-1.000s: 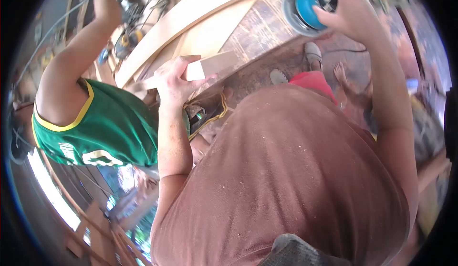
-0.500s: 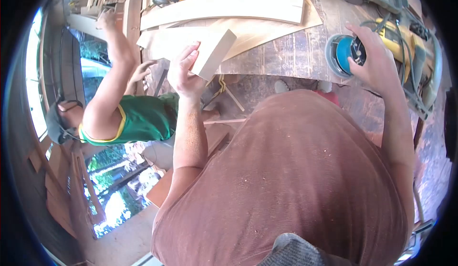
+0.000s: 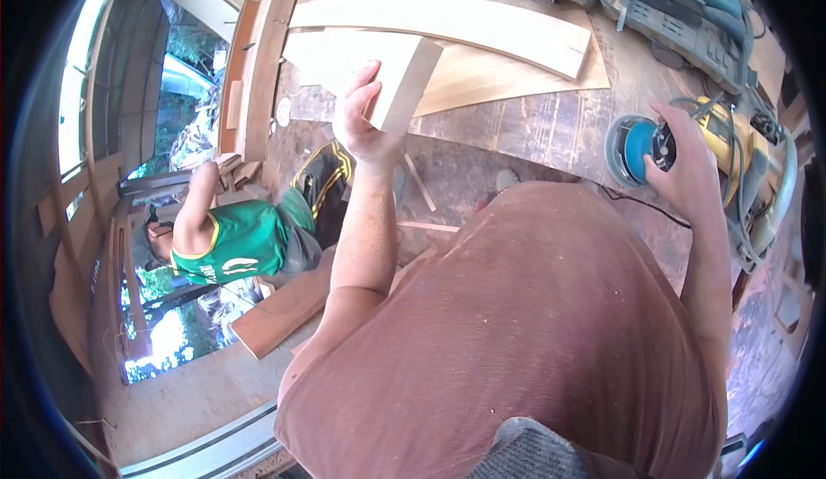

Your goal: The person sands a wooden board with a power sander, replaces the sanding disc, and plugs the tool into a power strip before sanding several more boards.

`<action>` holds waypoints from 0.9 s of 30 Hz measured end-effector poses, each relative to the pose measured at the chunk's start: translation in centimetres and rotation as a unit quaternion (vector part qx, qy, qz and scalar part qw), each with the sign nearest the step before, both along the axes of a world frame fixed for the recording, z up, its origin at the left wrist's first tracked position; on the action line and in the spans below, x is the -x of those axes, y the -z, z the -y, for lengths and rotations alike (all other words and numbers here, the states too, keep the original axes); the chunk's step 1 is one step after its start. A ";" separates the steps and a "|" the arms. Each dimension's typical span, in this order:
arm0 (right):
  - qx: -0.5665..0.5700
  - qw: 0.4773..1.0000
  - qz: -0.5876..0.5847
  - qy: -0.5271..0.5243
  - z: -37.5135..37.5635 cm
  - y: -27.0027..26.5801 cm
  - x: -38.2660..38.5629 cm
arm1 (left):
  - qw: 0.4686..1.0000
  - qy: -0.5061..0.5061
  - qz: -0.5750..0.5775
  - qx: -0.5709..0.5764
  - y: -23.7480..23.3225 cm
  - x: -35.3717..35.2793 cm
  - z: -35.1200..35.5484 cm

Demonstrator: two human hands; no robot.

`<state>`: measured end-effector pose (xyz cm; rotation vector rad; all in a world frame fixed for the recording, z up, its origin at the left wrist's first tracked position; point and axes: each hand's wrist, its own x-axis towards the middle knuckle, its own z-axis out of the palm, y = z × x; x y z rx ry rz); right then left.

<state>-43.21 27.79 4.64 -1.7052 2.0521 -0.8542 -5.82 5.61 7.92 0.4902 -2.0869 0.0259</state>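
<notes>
- While the wood block (image 3: 383, 70) is clasped in the closed left hand (image 3: 366, 126), it is held above the near edge of the workbench (image 3: 533, 126).
- The sander (image 3: 638, 148) is gripped by the curled right hand (image 3: 688, 169) at the workbench's right edge.
- Print on the jersey (image 3: 232, 242), near left, cannot be read.

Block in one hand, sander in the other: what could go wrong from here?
The left hand pinches the wood block at one end; it may slip or twist.
The right hand wraps the sander close to its pad; fingers could get scraped.
Its cord crosses the bench and might snag.
</notes>
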 end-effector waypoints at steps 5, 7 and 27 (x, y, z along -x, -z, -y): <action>0.010 1.000 0.005 -0.003 0.0 0.5 0.1 | 0.999 -0.028 -0.003 0.029 -1.8 0.1 0.0; 0.019 1.000 0.002 -0.004 0.0 0.4 -0.1 | 0.999 -0.030 -0.022 0.030 -2.4 0.0 0.1; 0.000 0.998 -0.055 -0.016 0.4 1.1 -0.4 | 0.995 -0.027 -0.072 0.071 -5.9 -1.5 1.1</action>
